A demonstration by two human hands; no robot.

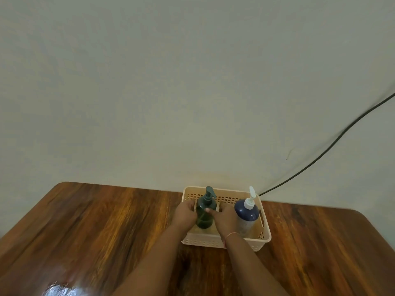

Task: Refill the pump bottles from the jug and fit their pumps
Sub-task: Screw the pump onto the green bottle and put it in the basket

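A dark green pump bottle point(204, 212) with its green pump fitted stands upright in the left part of a beige perforated basket point(264, 226). My left hand point(185, 213) grips its left side and my right hand point(224, 217) grips its right side, thumb across the front. A dark blue bottle point(246, 216) with a white pump stands upright in the basket's right part, just right of my right hand. No jug is in view.
The basket sits near the far edge of a glossy brown wooden table point(106, 231), against a pale wall. A black cable point(333, 144) runs down the wall to behind the basket's right corner.
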